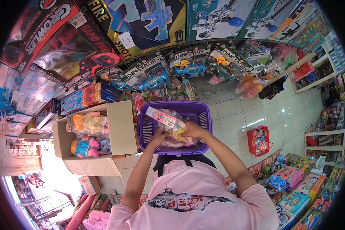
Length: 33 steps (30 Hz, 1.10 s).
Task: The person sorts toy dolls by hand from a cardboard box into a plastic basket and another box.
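Note:
A clear plastic bag with a toy [173, 133] inside and a pink printed header card lies within the purple basket [199, 107] in front of me. Yellow and pale pink parts show through the plastic, but I cannot make out the toy's exact kind. My left hand [159, 137] grips the bag's lower left side, fingers curled against the plastic. On the other side, my right hand [193, 130] closes on the bag near the yellow part. Its fingertips are partly hidden by the shiny wrap. Slotted basket walls surround both hands.
An open cardboard box [121, 128] with several bagged dolls [91, 123] stands left of the basket. Packaged dinosaur toys [153, 80] hang ahead under large boxed toy guns [149, 23]. A red basket [259, 141] sits on the tiled floor at right, near toy-laden shelves.

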Available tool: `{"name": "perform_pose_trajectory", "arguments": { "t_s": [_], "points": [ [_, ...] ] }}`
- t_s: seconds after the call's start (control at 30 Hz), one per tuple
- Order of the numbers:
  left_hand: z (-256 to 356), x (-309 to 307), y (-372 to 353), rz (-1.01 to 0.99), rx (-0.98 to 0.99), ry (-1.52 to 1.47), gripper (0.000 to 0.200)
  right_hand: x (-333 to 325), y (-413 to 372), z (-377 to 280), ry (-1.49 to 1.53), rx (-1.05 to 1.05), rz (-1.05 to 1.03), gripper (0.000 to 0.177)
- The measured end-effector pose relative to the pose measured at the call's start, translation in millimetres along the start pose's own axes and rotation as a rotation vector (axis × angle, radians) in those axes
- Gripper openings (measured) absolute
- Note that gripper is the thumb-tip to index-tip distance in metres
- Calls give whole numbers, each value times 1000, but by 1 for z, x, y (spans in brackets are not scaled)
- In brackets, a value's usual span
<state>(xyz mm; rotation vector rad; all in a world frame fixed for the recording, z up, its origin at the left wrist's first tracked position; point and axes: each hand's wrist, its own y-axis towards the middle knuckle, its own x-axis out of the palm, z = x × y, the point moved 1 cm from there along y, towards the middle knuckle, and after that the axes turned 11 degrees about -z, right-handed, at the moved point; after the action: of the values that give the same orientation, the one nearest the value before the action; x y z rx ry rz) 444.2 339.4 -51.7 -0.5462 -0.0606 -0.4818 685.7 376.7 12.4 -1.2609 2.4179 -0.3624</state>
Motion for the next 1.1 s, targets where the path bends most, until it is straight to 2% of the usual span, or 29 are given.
{"name": "perform_pose_trajectory", "arguments": {
  "t_s": [0.03,0.1,0.17,0.2,0.3,0.37,0.4,0.43,0.47,0.57,0.73,0.8,0.83,0.9,0.93,1.0,1.03,1.07,1.1],
  "points": [
    [-3,1,-1,67,31,66,53,3,5,3,-114,-15,94,78],
    [-2,5,-4,148,62,130,56,6,8,6,-59,-25,82,75],
    [15,13,-19,600,198,812,66,10,10,8,-493,119,286,69],
    [12,15,-20,777,337,657,71,12,12,11,-492,111,278,69],
    [18,22,-34,880,409,712,72,28,20,27,-606,215,220,64],
    [31,29,-36,839,455,801,67,56,32,60,-567,209,174,67],
    [25,27,-32,589,272,983,63,64,35,72,-510,265,17,72],
    [16,23,-28,327,86,1145,59,70,34,72,-509,263,13,72],
    [-14,10,-15,165,-111,1137,51,76,33,69,-516,289,18,75],
    [-18,13,-9,101,-217,1160,49,75,32,62,-531,324,-12,81],
    [-14,17,-17,160,-191,1193,49,77,30,66,-578,320,-38,83],
    [-19,16,-37,304,166,1174,48,90,19,51,-594,276,237,66],
    [-12,20,-55,330,166,1171,48,98,13,38,-610,258,230,66],
    [16,32,-103,471,401,992,45,111,-7,-5,-407,-87,525,39],
    [4,31,-123,597,468,1049,40,121,-16,-25,-419,-107,514,39],
    [-13,30,-169,679,450,1012,39,148,-33,-56,-395,-447,496,19],
    [-27,30,-194,735,430,971,38,166,-36,-57,-405,-458,482,19],
    [-47,28,-215,756,431,963,38,185,-36,-55,-373,-443,385,17],
    [-78,20,-232,772,353,951,37,204,-36,-50,-345,-429,287,16]
  ]
}}
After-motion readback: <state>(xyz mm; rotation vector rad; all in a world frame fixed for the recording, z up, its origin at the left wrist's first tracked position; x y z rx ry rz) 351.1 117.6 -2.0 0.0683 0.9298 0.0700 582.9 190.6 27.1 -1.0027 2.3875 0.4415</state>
